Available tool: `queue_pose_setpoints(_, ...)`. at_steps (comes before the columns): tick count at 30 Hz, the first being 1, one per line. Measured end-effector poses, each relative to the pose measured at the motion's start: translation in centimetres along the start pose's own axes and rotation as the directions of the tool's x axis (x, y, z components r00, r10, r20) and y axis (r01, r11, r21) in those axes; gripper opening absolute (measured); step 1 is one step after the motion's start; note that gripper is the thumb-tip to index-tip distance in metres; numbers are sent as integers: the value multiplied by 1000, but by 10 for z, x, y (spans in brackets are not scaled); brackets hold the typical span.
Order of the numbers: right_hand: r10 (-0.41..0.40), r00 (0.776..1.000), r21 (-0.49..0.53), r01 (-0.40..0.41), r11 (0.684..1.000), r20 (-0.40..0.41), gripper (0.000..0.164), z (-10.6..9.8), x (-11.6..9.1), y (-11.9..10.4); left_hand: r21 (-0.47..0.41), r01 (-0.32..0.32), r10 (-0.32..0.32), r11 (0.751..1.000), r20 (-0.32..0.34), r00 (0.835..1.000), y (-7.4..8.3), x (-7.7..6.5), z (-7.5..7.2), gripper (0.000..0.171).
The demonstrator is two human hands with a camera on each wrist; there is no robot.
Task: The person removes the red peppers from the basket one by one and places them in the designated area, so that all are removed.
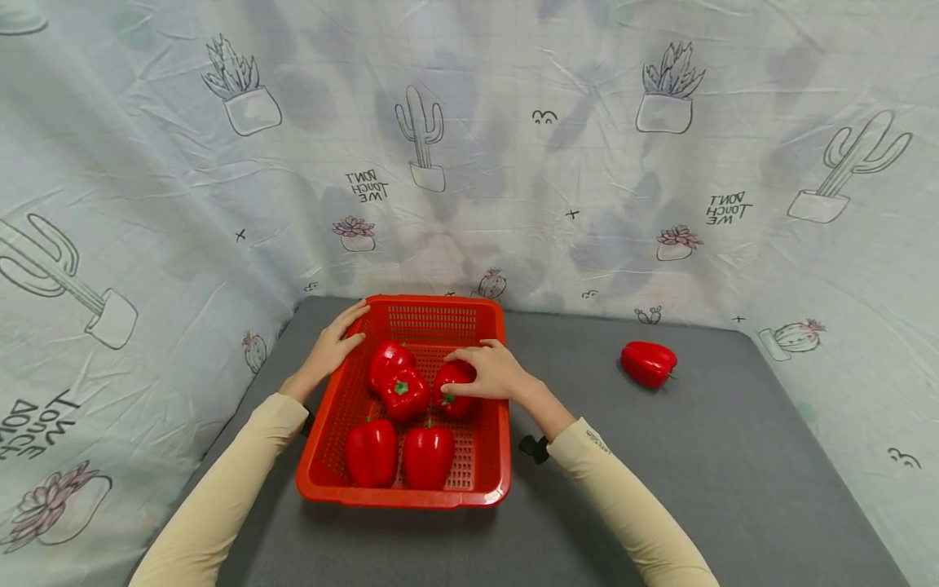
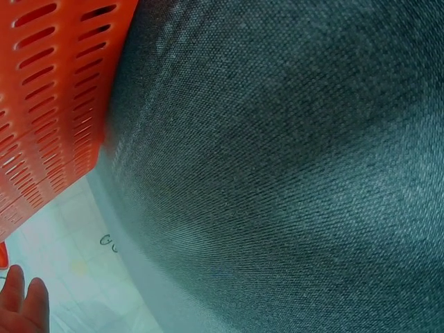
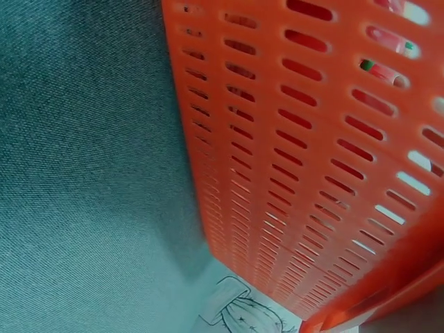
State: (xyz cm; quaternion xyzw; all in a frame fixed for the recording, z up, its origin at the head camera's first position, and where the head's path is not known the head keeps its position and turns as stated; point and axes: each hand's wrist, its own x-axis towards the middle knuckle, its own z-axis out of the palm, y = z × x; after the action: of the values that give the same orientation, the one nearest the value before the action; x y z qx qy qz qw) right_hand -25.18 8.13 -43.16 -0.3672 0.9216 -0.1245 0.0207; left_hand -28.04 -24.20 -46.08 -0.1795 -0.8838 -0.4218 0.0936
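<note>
A red plastic basket (image 1: 317, 469) with slotted walls stands on the grey surface in the head view. My left hand (image 1: 328, 352) rests at its left rim near the far corner, fingers fairly straight; two fingertips (image 2: 33, 305) show in the left wrist view. My right hand (image 1: 499, 371) reaches over the right rim and grips a red bell pepper (image 1: 449, 401) inside the basket, thumb and fingers about it. Beside that lie two more bell peppers, one (image 1: 405, 399) partly in front of another (image 1: 389, 359). Two others (image 1: 371, 453) (image 1: 429, 458) lie side by side at the near end.
One more red bell pepper (image 1: 649, 364) lies on the grey cloth-covered table (image 1: 697, 473), right of the basket. A pale curtain (image 1: 506, 163) printed with potted cacti hangs behind and along the sides. The slotted basket wall (image 3: 277, 152) fills much of the right wrist view.
</note>
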Motion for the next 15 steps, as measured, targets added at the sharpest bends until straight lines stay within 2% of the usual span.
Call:
queue_pose_setpoints(9,9,1000,44,-8,999,-27,56,-14,-2,-2,-22,-13,13,1000,-3,1000,-2,1,-1,49)
queue_pose_setpoints(15,9,996,93,0,996,-87,56,-25,-7,0,-23,5,-5,1000,1,1000,-3,0,-1,49)
